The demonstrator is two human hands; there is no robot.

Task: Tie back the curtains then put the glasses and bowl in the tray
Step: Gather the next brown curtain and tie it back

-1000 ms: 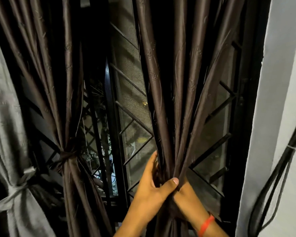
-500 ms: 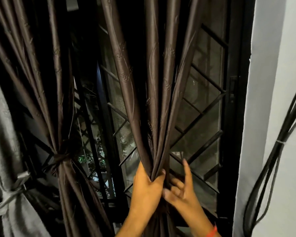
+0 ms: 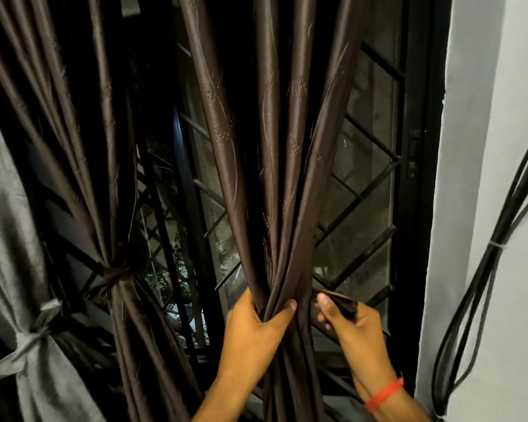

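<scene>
Curtain-tying step in hand: brown curtain (image 3: 287, 178), before the window grille (image 3: 363, 193), is bunched in clenched left hand (image 3: 253, 327). Tie-back strip (image 3: 339, 303) is pinched by right hand (image 3: 348, 324), beside the curtain; wrapping around the bunch likely needed next.

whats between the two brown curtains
In the head view, only window with its diagonal metal grille shows between the tied brown curtain and the held one.

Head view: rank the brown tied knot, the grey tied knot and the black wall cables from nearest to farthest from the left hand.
From the left hand, which grips the brown curtain:
1. Brown knot, to its left, on the neighbouring curtain.
2. Cables, to its right, on the white wall.
3. Grey knot, far left, on the grey curtain.
</scene>
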